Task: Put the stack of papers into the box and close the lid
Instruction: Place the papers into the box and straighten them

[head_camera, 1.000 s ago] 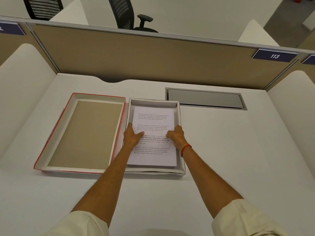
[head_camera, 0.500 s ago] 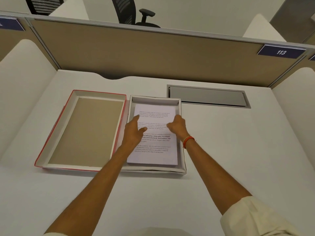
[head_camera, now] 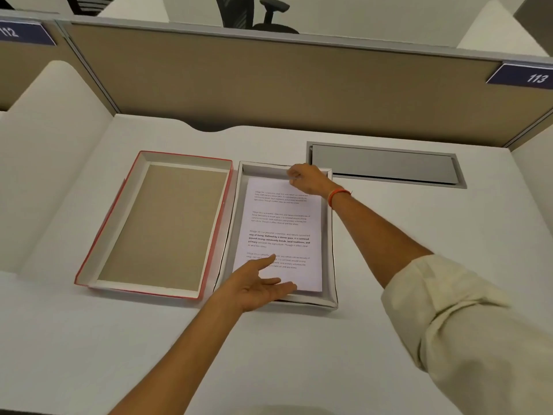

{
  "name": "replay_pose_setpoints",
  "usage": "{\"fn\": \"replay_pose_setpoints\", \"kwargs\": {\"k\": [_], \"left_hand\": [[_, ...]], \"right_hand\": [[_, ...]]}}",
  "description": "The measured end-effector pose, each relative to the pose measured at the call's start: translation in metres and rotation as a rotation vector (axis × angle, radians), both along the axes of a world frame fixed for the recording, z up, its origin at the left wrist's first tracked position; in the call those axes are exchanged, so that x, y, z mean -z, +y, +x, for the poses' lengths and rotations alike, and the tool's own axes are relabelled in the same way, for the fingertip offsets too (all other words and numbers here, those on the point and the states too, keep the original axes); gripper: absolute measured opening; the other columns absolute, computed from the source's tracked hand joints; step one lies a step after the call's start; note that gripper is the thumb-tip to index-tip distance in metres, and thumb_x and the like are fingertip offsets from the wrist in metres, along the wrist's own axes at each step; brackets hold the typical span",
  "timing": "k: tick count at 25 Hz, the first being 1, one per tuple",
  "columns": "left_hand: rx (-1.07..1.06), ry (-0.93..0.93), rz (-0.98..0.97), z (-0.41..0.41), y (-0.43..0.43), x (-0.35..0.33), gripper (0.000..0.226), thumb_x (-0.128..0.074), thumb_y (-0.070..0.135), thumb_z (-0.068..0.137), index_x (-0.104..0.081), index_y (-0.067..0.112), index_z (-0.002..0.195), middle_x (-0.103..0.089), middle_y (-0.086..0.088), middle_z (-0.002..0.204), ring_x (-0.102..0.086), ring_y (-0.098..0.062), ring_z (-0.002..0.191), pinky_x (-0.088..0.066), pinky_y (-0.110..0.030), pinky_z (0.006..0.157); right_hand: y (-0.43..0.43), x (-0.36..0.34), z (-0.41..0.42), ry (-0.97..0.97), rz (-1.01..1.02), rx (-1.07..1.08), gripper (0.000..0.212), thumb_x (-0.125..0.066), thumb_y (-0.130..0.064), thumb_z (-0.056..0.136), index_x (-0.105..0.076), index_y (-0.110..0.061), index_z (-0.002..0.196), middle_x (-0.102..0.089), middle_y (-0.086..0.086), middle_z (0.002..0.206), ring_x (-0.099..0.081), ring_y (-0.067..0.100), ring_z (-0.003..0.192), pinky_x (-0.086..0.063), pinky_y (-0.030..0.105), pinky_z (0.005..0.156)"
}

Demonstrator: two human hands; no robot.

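A stack of printed white papers (head_camera: 281, 226) lies flat inside the shallow white box (head_camera: 329, 250) at the desk's middle. The box's red-edged lid (head_camera: 161, 223) lies upside down just to its left, brown inside facing up. My left hand (head_camera: 260, 287) rests at the near end of the stack, palm turned up and fingers spread against the papers' bottom edge. My right hand (head_camera: 306, 178) is at the far end of the box, fingers curled at the top edge of the papers; whether it pinches them is hidden.
A grey cable hatch (head_camera: 386, 164) is set into the white desk (head_camera: 389, 235) right of the box. A tan partition (head_camera: 269, 82) closes the back, white side panels flank the desk, and an office chair (head_camera: 254, 12) stands beyond.
Both hands left the middle of the stack: the left slid back to its near edge and turned palm up, the right reached forward to the far edge.
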State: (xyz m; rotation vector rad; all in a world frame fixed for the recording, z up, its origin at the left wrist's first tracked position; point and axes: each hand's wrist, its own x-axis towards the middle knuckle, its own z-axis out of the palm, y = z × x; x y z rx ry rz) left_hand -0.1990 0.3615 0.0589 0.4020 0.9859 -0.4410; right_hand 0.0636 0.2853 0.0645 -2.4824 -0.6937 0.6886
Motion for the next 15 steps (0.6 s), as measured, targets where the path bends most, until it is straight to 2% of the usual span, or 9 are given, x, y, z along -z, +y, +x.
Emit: {"fn": "replay_pose_setpoints", "kwargs": {"k": [3,7,11,15], "left_hand": [[-0.041,0.026,-0.001,0.002,-0.001,0.006,0.049,-0.070,0.007,0.086,-0.049,0.020,0.129,-0.043,-0.030,0.134,-0.052,-0.055,0.118,-0.049,-0.064,0.095],[-0.036,-0.008,0.011,0.006,0.000,0.012,0.045,-0.069,0.007,0.086,-0.053,0.019,0.127,-0.059,-0.024,0.128,-0.056,-0.050,0.117,-0.045,-0.071,0.093],[-0.013,0.026,0.053,0.013,0.000,0.017,0.047,-0.069,0.009,0.086,-0.050,0.020,0.128,-0.058,-0.019,0.131,-0.051,-0.048,0.122,-0.038,-0.073,0.100],[-0.008,0.081,0.102,0.016,-0.005,0.024,0.048,-0.071,0.007,0.084,-0.050,0.019,0.125,-0.056,-0.018,0.127,-0.050,-0.047,0.121,-0.040,-0.071,0.101]], "right_hand": [[0.007,0.007,0.008,-0.004,-0.048,-0.038,0.036,-0.041,0.007,0.092,-0.056,0.008,0.124,-0.058,0.026,0.130,-0.054,0.040,0.122,-0.044,0.047,0.107],[0.011,0.015,0.013,0.004,-0.069,-0.067,0.035,-0.037,0.002,0.096,-0.057,0.006,0.124,-0.058,0.024,0.130,-0.053,0.039,0.121,-0.043,0.043,0.105],[0.012,0.018,0.021,0.050,-0.051,-0.091,0.038,-0.036,-0.001,0.097,-0.057,0.002,0.129,-0.056,0.019,0.135,-0.051,0.035,0.125,-0.039,0.037,0.106],[0.012,0.022,0.028,0.133,-0.006,-0.063,0.037,-0.040,-0.008,0.099,-0.058,0.000,0.130,-0.055,0.016,0.138,-0.049,0.032,0.128,-0.037,0.036,0.108]]}}
